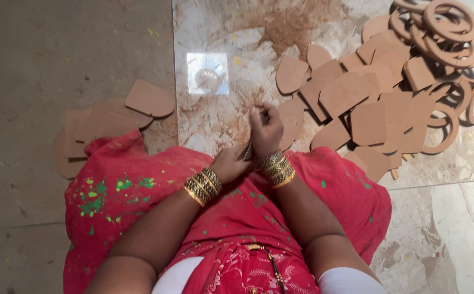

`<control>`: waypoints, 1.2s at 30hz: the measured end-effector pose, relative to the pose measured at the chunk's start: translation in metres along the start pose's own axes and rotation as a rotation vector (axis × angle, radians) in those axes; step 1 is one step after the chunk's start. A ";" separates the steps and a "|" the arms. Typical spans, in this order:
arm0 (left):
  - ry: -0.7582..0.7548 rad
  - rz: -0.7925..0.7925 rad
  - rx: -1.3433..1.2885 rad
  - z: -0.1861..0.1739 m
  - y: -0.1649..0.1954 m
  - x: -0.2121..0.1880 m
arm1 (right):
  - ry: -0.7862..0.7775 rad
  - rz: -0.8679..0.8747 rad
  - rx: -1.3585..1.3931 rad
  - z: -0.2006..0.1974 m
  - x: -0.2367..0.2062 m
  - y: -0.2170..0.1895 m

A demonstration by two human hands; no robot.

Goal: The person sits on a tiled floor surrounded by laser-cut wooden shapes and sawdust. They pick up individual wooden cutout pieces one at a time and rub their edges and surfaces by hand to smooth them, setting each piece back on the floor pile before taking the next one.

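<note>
Lap: red cloth [139, 201] flecked with green paint is spread over the knees at 6 o'clock, nearest the camera; a white garment edge is seen at the bottom.
Left hand [230, 164]: gold bangles [203, 186] are worn at the wrist; the grip is closed on the lower end of a thin piece, just beside the other hand.
Right hand [265, 126]: a second stack of gold bangles is worn; the fingers are curled shut around the same thin piece, and the two hands are touching.
Held piece [247, 151]: only a narrow dark sliver is shown between the hands, at the centre of the view; its shape cannot be told.
Left pile [111, 122]: flat brown board cut-outs with one rounded end are stacked on the grey floor at 9 o'clock; about six are counted, overlapped.
Right pile [357, 103]: the same brown arched cut-outs are heaped on the marble floor [220, 32] at 2 o'clock; roughly twenty are seen, an exact count being blocked by overlap.
Rings [449, 32]: brown board hoops are heaped at 1 o'clock; about ten are counted.
Dust [291, 22]: brown sawdust is scattered at 12 o'clock.
Reflection [207, 73]: one bright square patch is seen on the marble at 11 o'clock.
</note>
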State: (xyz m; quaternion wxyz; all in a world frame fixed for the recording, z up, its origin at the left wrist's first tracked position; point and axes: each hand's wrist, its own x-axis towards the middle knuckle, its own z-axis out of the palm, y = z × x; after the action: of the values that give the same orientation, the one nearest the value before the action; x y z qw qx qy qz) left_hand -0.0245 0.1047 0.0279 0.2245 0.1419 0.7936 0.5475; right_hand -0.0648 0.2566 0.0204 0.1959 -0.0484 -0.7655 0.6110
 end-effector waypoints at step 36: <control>-0.042 -0.116 0.273 0.007 -0.060 0.028 | -0.107 0.083 -0.127 0.013 -0.008 0.044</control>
State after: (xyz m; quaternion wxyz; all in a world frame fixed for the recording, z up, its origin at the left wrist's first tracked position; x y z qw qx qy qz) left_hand -0.0441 0.1021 -0.0356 0.2509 0.1367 0.8627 0.4174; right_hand -0.0697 0.2527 -0.0255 0.1256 -0.0595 -0.8093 0.5707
